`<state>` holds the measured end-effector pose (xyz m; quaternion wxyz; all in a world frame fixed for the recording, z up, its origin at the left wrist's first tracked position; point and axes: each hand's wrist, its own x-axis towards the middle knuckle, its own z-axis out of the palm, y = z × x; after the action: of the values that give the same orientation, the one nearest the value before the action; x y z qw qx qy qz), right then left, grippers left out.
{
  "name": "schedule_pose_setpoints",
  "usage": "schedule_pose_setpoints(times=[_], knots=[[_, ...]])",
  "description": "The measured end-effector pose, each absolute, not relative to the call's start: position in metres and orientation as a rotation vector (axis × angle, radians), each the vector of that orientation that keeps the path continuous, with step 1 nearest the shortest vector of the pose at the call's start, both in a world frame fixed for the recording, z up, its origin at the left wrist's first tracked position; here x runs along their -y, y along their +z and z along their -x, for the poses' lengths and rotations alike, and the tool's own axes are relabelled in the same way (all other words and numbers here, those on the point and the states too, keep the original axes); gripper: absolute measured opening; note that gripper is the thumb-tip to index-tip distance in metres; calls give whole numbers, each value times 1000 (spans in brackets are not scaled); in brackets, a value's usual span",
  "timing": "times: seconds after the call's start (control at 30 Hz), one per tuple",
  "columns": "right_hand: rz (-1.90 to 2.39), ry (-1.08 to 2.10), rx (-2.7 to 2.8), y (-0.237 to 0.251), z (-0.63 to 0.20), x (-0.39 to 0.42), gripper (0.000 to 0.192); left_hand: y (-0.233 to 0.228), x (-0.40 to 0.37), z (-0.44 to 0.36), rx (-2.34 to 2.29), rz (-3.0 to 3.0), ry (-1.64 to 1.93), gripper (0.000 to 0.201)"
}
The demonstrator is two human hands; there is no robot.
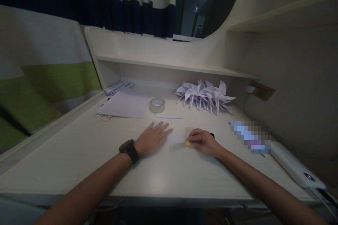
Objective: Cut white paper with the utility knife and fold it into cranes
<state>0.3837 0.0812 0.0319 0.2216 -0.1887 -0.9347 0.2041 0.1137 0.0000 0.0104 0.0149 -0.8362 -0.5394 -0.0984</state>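
My left hand [153,137] lies flat on the pale desk [79,154], fingers spread, pressing the left edge of a small white paper piece [176,140]. A black watch sits on that wrist. My right hand [202,141] is closed around a yellow and black tool, likely a cutter [188,143], whose tip touches the paper's right side. A thin paper strip [169,117] lies just beyond the hands.
A roll of clear tape [157,105] stands behind the strip. White paper sheets [124,106] lie at back left, several folded paper pinwheels [206,95] at back right. A white power bank [295,165] rests near the right edge, under a shelf [174,65].
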Motion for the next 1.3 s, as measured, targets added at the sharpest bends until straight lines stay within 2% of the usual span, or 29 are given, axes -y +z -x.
schedule_pose_setpoints(times=[0.33, 0.53, 0.83, 0.97, 1.07, 1.23, 1.3], knots=[[837, 617, 2532, 36, -440, -108, 18, 33, -2, -115, 1720, 2488, -452, 44], [894, 706, 2565, 42, -443, -118, 18, 53, -13, -92, 1696, 2695, -276, 70], [889, 747, 2532, 41, -425, -137, 19, 56, -28, -105, 1952, 2482, -75, 78], [867, 714, 2505, 35, -420, -144, 20, 52, -27, -108, 2092, 2412, -91, 80], [858, 662, 2484, 30, -420, -144, 21, 52, -24, -106, 2159, 2410, -159, 71], [893, 505, 2479, 26, -423, -138, 24, 51, -22, -98, 2165, 2603, -417, 33], [898, 452, 2490, 25, -423, -136, 23, 54, -22, -95, 2111, 2723, -596, 32]])
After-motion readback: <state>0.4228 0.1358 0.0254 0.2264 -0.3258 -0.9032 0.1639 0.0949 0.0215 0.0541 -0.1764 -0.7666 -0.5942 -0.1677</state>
